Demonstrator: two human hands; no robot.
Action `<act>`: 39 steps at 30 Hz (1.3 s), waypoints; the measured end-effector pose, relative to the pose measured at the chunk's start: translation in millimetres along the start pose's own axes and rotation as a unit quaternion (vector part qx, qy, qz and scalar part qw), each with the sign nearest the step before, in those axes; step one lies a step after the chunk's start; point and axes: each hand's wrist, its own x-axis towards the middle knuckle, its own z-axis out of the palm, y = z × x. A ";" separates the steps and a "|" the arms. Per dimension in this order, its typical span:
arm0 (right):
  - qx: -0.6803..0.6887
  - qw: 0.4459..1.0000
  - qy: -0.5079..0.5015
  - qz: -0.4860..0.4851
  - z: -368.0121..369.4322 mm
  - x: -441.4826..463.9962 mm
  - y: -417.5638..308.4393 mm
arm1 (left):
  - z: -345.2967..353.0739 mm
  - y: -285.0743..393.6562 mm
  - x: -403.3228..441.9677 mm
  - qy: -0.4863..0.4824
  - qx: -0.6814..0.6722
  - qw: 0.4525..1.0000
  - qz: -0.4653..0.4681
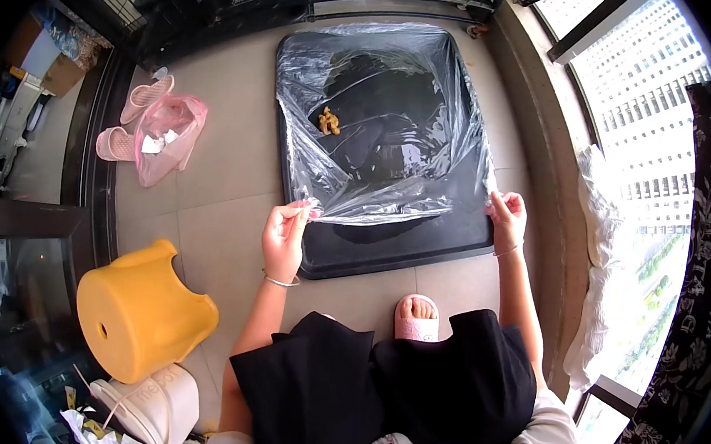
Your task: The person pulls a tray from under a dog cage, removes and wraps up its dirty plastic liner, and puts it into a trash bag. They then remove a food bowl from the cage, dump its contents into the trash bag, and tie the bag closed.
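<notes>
Tiled floor [231, 212]: a strip of beige tile showed between the slippered foot [416, 317] and the near edge of the black tray [386, 256]; a wider stretch lay at left, between the tray and the yellow stool [148, 314], which was tipped on its side.
Window ledge [564, 272]: it bounded the right side, leaving a narrower band of tile beside the tray.
Left hand [288, 232]: thumb and fingers were pinched together on the near left corner of the clear plastic sheet [366, 189].
Right hand [507, 217]: its fingertips were closed on the sheet's near right edge, just beside the tray's right rim.
Plastic sheet: it stretched forward from both grips over most of the tray, its near edge pulled up between the hands and the tray's front strip bare.
Brown clump [329, 122]: it lay on the sheet, left of middle, beyond the left hand.
Pink bag [170, 141]: open on the floor at left, it held crumpled white paper [158, 141] and touched the pink slippers [145, 99].
Black metal frame [389, 8]: it ran along the far side, behind the tray.
</notes>
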 end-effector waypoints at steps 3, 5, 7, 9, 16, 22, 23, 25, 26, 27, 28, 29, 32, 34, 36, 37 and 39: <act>-0.114 0.987 -0.034 -0.104 22.8 2.1 -8.0 | 18.2 9.1 17.0 -0.029 0.024 0.999 0.015; -0.176 0.968 -0.070 -0.166 39.0 3.5 -12.2 | 31.6 12.1 28.4 -0.054 0.059 0.996 0.029; -0.290 0.929 -0.088 -0.211 63.5 -1.4 -21.7 | 45.8 15.5 41.9 -0.096 0.147 0.982 0.067; -0.383 0.881 -0.131 -0.245 88.4 -7.9 -36.7 | 58.4 19.1 57.7 -0.140 0.247 0.946 0.158; -0.369 0.860 -0.217 -0.277 134.9 -14.1 -40.0 | 110.6 32.3 83.9 -0.232 0.317 0.879 0.269; -0.342 0.865 -0.234 -0.285 145.9 -25.0 -38.4 | 126.1 33.1 90.0 -0.302 0.340 0.836 0.308; -0.332 0.872 -0.230 -0.278 144.6 -25.4 -36.2 | 126.4 31.7 89.7 -0.303 0.340 0.836 0.308; -0.311 0.884 -0.216 -0.273 143.4 -26.3 -30.4 | 126.9 29.0 90.1 -0.303 0.321 0.855 0.274; -0.293 0.894 -0.204 -0.269 143.3 -26.7 -28.4 | 127.1 27.6 90.0 -0.302 0.321 0.855 0.274; -0.275 0.904 -0.193 -0.265 143.0 -27.2 -26.7 | 127.9 27.1 89.7 -0.304 0.310 0.862 0.261; -0.275 0.904 -0.194 -0.265 142.3 -27.6 -25.3 | 128.7 26.5 89.6 -0.306 0.299 0.869 0.248; -0.263 0.912 -0.188 -0.253 141.6 -28.0 -24.0 | 129.3 26.1 89.8 -0.305 0.300 0.869 0.248; -0.243 0.928 -0.173 -0.222 142.4 -30.1 -21.1 | 129.7 25.3 88.6 -0.308 0.276 0.888 0.203; -0.234 0.936 -0.164 -0.206 142.7 -30.3 -19.5 | 131.3 27.0 87.5 -0.307 0.275 0.893 0.181; -0.204 0.947 -0.141 -0.206 143.0 -31.0 -17.6 | 131.7 30.3 88.4 -0.318 0.270 0.900 0.128; -0.204 0.947 -0.141 -0.206 143.4 -32.0 -17.6 | 131.7 31.5 88.9 -0.327 0.265 0.904 0.075; -0.193 0.951 -0.140 -0.197 144.1 -34.5 -18.6 | 131.8 30.3 89.5 -0.327 0.260 0.905 0.084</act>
